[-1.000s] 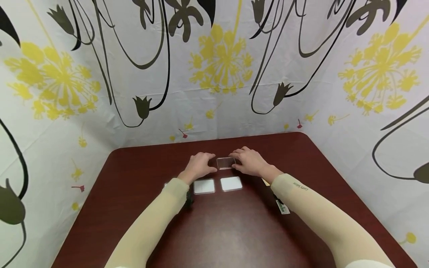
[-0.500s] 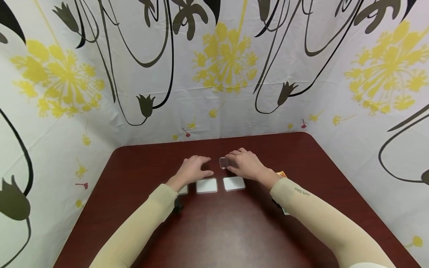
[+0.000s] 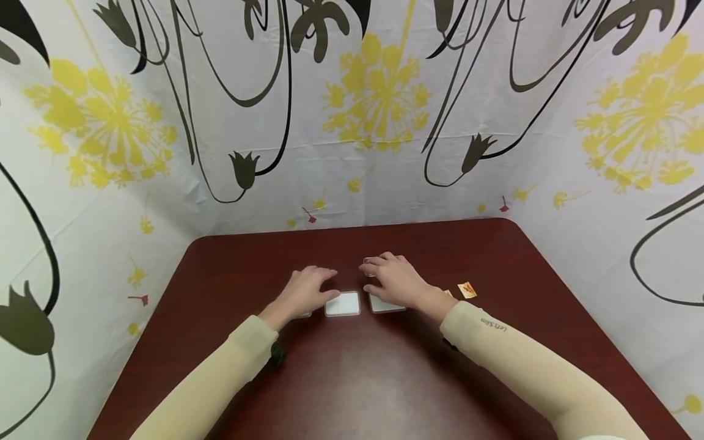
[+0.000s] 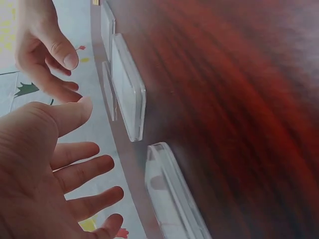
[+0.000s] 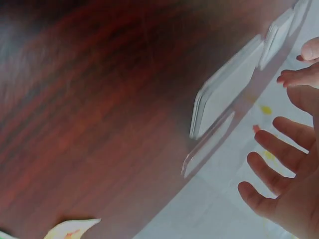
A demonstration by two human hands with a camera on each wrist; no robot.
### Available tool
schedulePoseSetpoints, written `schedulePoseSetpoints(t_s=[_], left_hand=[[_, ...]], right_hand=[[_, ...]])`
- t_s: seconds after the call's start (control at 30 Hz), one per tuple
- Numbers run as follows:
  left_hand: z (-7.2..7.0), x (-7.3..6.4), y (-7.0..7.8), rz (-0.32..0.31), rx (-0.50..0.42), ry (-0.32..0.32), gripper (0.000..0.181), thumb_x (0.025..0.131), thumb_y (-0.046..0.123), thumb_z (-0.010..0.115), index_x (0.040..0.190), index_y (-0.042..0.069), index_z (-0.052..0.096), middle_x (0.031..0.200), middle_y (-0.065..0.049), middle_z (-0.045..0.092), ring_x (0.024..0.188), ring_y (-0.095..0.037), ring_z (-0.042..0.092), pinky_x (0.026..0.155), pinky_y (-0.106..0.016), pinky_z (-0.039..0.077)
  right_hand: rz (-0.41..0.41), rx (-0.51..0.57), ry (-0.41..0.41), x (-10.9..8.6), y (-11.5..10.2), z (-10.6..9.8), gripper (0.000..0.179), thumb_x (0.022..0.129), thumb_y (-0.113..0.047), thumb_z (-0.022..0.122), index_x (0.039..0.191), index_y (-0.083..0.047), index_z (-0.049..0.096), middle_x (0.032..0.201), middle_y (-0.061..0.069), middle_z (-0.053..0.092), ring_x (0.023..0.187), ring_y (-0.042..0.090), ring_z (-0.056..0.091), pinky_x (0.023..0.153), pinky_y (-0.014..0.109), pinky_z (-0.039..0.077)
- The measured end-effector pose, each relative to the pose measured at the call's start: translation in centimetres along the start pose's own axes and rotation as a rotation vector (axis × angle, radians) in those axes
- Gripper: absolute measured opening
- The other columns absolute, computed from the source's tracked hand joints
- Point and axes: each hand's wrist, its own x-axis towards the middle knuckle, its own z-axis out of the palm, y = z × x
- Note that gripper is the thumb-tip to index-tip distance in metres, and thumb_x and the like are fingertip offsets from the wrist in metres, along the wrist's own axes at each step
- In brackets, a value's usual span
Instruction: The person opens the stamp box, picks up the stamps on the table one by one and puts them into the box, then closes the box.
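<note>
Three flat clear boxes with white insides lie in a row on the dark red table: the middle box (image 3: 343, 304), the right box (image 3: 385, 305) and the left box (image 4: 172, 199). Behind the row is a flat, clear, empty-looking piece (image 5: 208, 144), largely covered by my right hand in the head view. My right hand (image 3: 397, 282) hovers over this piece and the right box, fingers spread and holding nothing. My left hand (image 3: 304, 291) hangs above the left box with its thumb near the middle one; its fingers (image 4: 82, 174) are spread around nothing.
To the right of my right hand, a small yellow-orange card (image 3: 467, 289) lies on the table (image 3: 352, 379), with another partly hidden beside my wrist. A flower-printed white curtain (image 3: 286, 201) closes off the table's back and both sides.
Both hands have drawn back toward me, the left also moving left. My right hand's fingers have left the clear piece's edge and now hover over it. The orange card has come into view.
</note>
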Motion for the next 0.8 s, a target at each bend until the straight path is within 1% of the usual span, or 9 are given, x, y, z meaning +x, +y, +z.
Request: schedulePoseSetpoints(t_s=[0.1,0.17,0.23,0.37,0.5,0.6,0.7,0.8], left_hand=[[0.0,-0.6,-0.2,0.007,0.017,-0.002,0.056,0.094,0.042,0.070,0.140,0.013,0.061,0.138,-0.004,0.062,0.128,-0.026,0.054,0.101,-0.060,0.040],[0.1,-1.0,-0.3,0.007,0.028,-0.007,0.056,0.094,0.043,0.071,0.140,0.013,0.062,0.137,-0.004,0.062,0.128,-0.026,0.055,0.101,-0.059,0.042],[0.3,-1.3,-0.5,0.006,0.035,-0.011,0.056,0.093,0.043,0.071,0.139,0.012,0.062,0.136,-0.004,0.063,0.127,-0.026,0.055,0.100,-0.058,0.042],[0.6,-1.8,-0.8,0.005,0.032,-0.013,0.059,0.092,0.046,0.072,0.139,0.012,0.062,0.136,-0.004,0.063,0.127,-0.025,0.055,0.101,-0.058,0.042],[1.0,-2.4,-1.0,0.008,0.029,-0.016,0.063,0.090,0.050,0.073,0.140,0.012,0.062,0.137,-0.005,0.062,0.128,-0.025,0.054,0.102,-0.058,0.041],[1.2,-2.7,-1.0,0.010,0.038,-0.024,0.066,0.090,0.053,0.072,0.141,0.012,0.061,0.137,-0.005,0.061,0.129,-0.026,0.053,0.102,-0.059,0.040],[1.2,-2.9,-0.9,0.016,0.057,-0.030,0.069,0.088,0.056,0.073,0.141,0.013,0.061,0.136,-0.005,0.062,0.126,-0.026,0.054,0.101,-0.058,0.041],[1.3,-2.8,-0.9,0.026,0.071,-0.026,0.071,0.084,0.056,0.077,0.138,0.012,0.063,0.132,-0.005,0.062,0.122,-0.027,0.055,0.098,-0.057,0.043]], right_hand=[[-0.004,-0.026,-0.020,0.0,-0.5,0.5,0.047,0.093,-0.043,0.070,0.134,-0.019,0.066,0.136,0.005,0.061,0.128,0.031,0.051,0.095,0.056,0.044],[-0.008,-0.028,-0.034,0.0,-0.8,0.9,0.047,0.093,-0.044,0.069,0.134,-0.020,0.067,0.134,0.003,0.063,0.128,0.031,0.050,0.097,0.057,0.042],[-0.014,-0.022,-0.043,-0.1,-1.0,1.2,0.046,0.093,-0.044,0.070,0.133,-0.021,0.067,0.130,0.000,0.064,0.126,0.029,0.050,0.096,0.056,0.042],[-0.029,-0.018,-0.063,-0.2,-1.5,1.7,0.046,0.093,-0.044,0.070,0.132,-0.020,0.068,0.128,0.000,0.065,0.121,0.028,0.052,0.095,0.055,0.042],[-0.048,-0.033,-0.084,-0.3,-2.1,2.3,0.048,0.093,-0.048,0.068,0.133,-0.021,0.067,0.128,-0.002,0.065,0.120,0.026,0.053,0.095,0.056,0.042],[-0.063,-0.022,-0.094,-0.5,-2.5,2.6,0.048,0.094,-0.049,0.067,0.133,-0.020,0.067,0.129,-0.001,0.064,0.120,0.026,0.054,0.095,0.056,0.042],[-0.075,-0.017,-0.094,-0.6,-2.7,2.9,0.048,0.095,-0.050,0.065,0.133,-0.021,0.066,0.129,0.000,0.064,0.119,0.025,0.054,0.095,0.056,0.043],[-0.083,-0.017,-0.086,-0.6,-2.8,3.0,0.049,0.095,-0.052,0.064,0.134,-0.020,0.066,0.129,-0.001,0.064,0.118,0.024,0.054,0.095,0.055,0.043]])
